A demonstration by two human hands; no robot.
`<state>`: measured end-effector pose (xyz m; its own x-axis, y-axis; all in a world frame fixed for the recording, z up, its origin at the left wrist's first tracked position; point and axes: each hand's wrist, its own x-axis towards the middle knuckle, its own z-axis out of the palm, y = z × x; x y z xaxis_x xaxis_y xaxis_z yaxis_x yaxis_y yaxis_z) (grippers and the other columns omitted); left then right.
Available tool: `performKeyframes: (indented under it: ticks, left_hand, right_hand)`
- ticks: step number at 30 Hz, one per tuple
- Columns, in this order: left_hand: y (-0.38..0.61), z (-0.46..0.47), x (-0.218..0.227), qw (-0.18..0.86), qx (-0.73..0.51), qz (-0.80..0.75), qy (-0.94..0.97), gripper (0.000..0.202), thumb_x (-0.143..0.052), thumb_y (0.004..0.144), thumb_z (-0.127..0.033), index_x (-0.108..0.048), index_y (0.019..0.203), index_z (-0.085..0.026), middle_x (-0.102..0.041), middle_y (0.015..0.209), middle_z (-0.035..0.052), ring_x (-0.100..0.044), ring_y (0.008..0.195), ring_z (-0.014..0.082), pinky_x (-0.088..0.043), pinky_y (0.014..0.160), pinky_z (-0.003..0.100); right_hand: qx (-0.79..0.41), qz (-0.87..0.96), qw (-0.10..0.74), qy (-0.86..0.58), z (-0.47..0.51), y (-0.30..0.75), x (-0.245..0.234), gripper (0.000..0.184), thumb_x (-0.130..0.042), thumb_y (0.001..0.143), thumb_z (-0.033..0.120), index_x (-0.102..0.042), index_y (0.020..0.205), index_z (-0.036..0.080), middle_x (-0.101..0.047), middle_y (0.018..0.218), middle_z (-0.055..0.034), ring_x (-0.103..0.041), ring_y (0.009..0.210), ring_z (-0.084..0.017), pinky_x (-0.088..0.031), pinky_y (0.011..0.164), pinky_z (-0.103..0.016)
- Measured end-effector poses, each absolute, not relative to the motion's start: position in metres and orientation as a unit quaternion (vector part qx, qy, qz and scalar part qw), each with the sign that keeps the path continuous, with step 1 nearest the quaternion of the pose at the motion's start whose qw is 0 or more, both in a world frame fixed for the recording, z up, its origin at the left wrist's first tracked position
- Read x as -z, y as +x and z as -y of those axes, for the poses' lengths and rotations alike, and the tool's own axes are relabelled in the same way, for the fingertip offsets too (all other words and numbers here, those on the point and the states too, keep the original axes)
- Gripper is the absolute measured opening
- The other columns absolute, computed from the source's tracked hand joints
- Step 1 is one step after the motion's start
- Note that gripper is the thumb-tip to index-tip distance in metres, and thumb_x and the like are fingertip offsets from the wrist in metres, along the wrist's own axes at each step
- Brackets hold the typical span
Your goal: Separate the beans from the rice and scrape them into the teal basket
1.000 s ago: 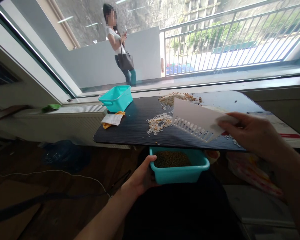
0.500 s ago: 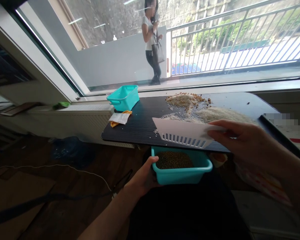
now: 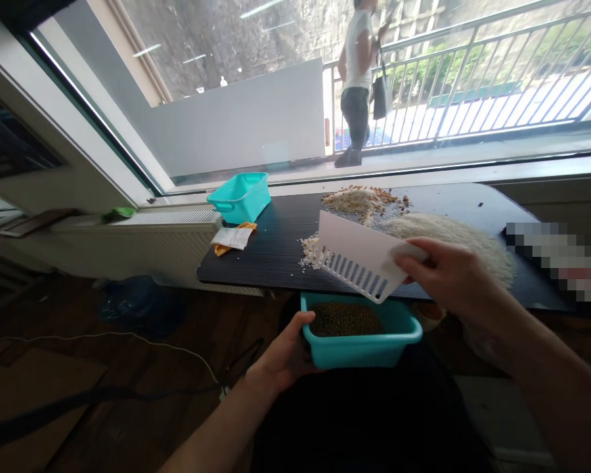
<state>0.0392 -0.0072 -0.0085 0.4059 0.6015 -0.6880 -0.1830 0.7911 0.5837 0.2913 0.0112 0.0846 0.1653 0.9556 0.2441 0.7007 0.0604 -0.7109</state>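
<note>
My left hand (image 3: pixel 294 343) grips the left end of a turquoise plastic basin (image 3: pixel 362 353), thumb over its rim. Brownish beans or grains (image 3: pixel 345 318) lie inside, below the table's front edge. My right hand (image 3: pixel 440 266) is closed on the handle of a white slotted scoop (image 3: pixel 357 253). The scoop is tilted over the table edge, with its slotted side down and close above the basin. Behind it on the dark table (image 3: pixel 280 263) are a heap of white rice (image 3: pixel 448 236) and a mixed pile of rice and brown beans (image 3: pixel 362 199). Some loose grains (image 3: pixel 309 253) lie left of the scoop.
A second turquoise basin (image 3: pixel 241 200) stands at the table's back left. In front of it lies a yellow-and-white packet (image 3: pixel 232 240). A dark tray-like object (image 3: pixel 536 253), partly blurred, is at the right. A person (image 3: pixel 358 79) is outside the window.
My right hand has turned the scoop so its slotted end tips lower towards the basin. The left hand and basin have barely moved. The person outside has moved right.
</note>
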Motion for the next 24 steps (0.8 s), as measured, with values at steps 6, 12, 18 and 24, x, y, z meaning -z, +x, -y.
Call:
performKeyframes:
  ticks: [6,12,18,24]
  left_hand:
    - [0.036,0.009,0.008,0.804,-0.236,-0.499,0.221,0.057,-0.052,0.078,-0.055,-0.055,0.121,-0.017,-0.070,0.102,0.0110,-0.065,0.089,0.0256,-0.049,0.077,0.035]
    - [0.037,0.008,0.007,0.805,-0.242,-0.494,0.221,0.057,-0.052,0.079,-0.054,-0.054,0.123,-0.019,-0.069,0.107,0.0111,-0.065,0.093,0.0259,-0.050,0.079,0.037]
    - [0.042,0.008,0.006,0.798,-0.232,-0.508,0.227,0.054,-0.046,0.083,-0.054,-0.054,0.123,-0.018,-0.069,0.104,0.0107,-0.065,0.091,0.0248,-0.050,0.079,0.036]
    - [0.049,0.006,0.007,0.808,-0.229,-0.494,0.224,0.054,-0.050,0.081,-0.054,-0.054,0.122,-0.020,-0.068,0.106,0.0087,-0.065,0.087,0.0230,-0.050,0.077,0.035]
  right_hand:
    - [-0.178,0.626,0.372,-0.662,-0.027,0.274,-0.072,0.020,-0.053,0.073,0.031,-0.070,0.079,0.022,-0.071,0.063,-0.0012,-0.065,0.057,-0.018,-0.049,0.052,-0.027]
    - [-0.125,0.570,0.335,-0.740,-0.020,0.301,-0.086,0.025,-0.055,0.072,0.027,-0.073,0.087,0.020,-0.068,0.055,-0.0006,-0.066,0.057,-0.020,-0.048,0.053,-0.027]
    - [-0.077,0.544,0.321,-0.771,-0.013,0.329,-0.097,0.034,-0.056,0.072,0.031,-0.074,0.095,0.013,-0.069,0.059,-0.0052,-0.066,0.064,-0.023,-0.048,0.060,-0.031]
    - [-0.038,0.546,0.328,-0.769,-0.004,0.349,-0.104,0.037,-0.058,0.072,0.036,-0.074,0.098,0.014,-0.068,0.062,-0.0055,-0.061,0.063,-0.021,-0.045,0.061,-0.033]
